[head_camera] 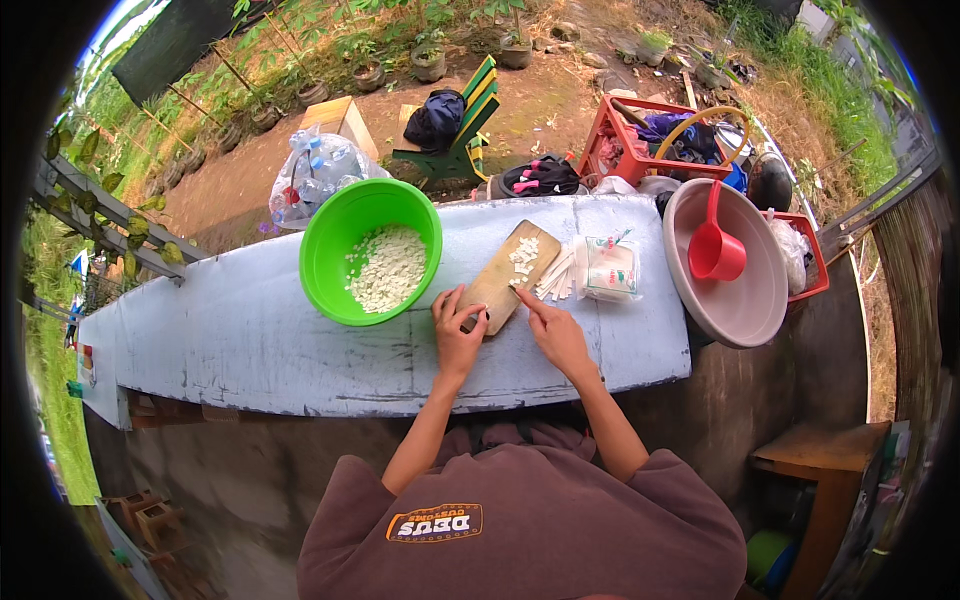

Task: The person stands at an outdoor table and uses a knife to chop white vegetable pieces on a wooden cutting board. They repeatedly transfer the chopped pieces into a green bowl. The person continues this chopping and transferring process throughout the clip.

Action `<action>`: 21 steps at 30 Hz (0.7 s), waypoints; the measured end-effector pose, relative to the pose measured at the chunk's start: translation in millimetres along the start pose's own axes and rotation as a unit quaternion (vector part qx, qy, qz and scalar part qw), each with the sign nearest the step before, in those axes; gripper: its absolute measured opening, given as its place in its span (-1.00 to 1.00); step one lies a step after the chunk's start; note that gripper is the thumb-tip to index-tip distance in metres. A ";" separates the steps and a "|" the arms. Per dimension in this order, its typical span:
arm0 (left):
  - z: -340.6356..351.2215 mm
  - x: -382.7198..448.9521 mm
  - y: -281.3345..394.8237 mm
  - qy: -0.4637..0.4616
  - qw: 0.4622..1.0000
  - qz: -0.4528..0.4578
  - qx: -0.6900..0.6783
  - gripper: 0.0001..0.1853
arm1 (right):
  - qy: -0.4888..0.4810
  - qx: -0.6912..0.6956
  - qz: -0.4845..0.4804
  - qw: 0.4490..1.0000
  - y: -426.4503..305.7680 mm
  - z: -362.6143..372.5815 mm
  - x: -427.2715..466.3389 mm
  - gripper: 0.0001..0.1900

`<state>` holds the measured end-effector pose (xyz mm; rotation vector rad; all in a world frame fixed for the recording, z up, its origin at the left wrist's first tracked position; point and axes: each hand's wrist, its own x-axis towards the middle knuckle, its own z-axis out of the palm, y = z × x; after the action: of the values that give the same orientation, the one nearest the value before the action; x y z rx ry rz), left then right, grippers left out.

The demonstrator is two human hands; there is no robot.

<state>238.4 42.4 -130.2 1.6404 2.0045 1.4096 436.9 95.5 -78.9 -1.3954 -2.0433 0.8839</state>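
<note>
A small wooden cutting board [504,259] lies slanted on the pale blue table, with small white cut pieces [523,253] near its far end. My left hand [456,330] holds the board's near left side, thumb and forefinger curled close to a dark spot there. My right hand [556,335] grips a knife, mostly hidden under the palm. Its forefinger points forward, and a dark bit of blade [513,288] shows at the board's right edge. White strips [556,274] lie fanned beside the board, next to a clear plastic pack [609,266] of white blocks bearing print.
Left of the board, a green basin [322,262] holds many white pieces. At the table's [262,345] right end sits a greyish basin [731,315] with a red dipper [716,251]. Beyond the far edge are a bottle bag [322,169], a bench [480,97] and a red crate [626,161].
</note>
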 end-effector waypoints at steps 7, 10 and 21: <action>-1.0 1.3 10.2 0.011 0.999 0.016 0.035 -0.86 | -0.015 -0.003 0.055 0.998 -14.2 -14.0 17.8 -0.53; 0.7 5.0 12.2 0.006 0.999 0.016 0.045 -0.85 | -0.016 0.002 0.047 0.999 -14.8 -8.3 15.7 -0.53; 9.7 34.5 25.5 0.011 0.992 0.094 0.087 -0.86 | 0.018 -0.004 0.024 1.000 2.4 9.2 14.9 -0.51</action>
<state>248.8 75.0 -102.6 1.9401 2.0843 1.3496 426.6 108.1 -86.1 -1.4603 -1.9956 0.8664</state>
